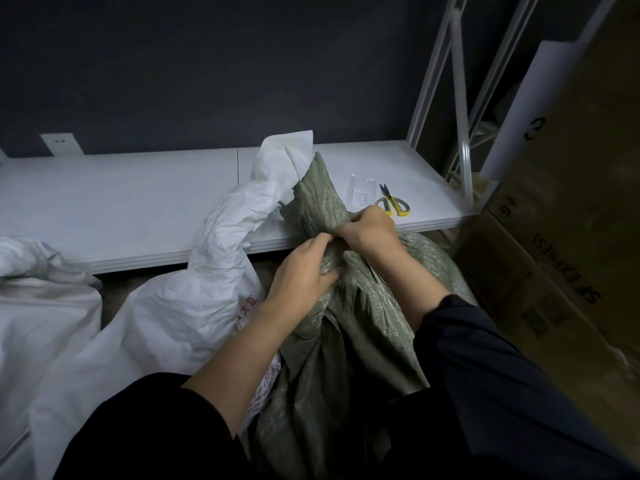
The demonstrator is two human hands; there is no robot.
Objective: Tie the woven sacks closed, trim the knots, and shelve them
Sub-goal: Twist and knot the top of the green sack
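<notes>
Gripping bunched neck of olive-green woven sack [346,358] with left hand [301,275] and right hand [367,230], fingers clamped on it. Cannot see inside. Beside crumpled white woven sack [180,313].

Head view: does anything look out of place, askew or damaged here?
Nothing damaged or spilled. The cardboard box at right has its print upside down, so it seems to stand inverted. The white sack slumps untied, its mouth draped onto the shelf.

Dk grey wall [207,64], white shelf [121,195], rack frame [462,133]; cardboard boxes [571,237] rt; dim.
</notes>
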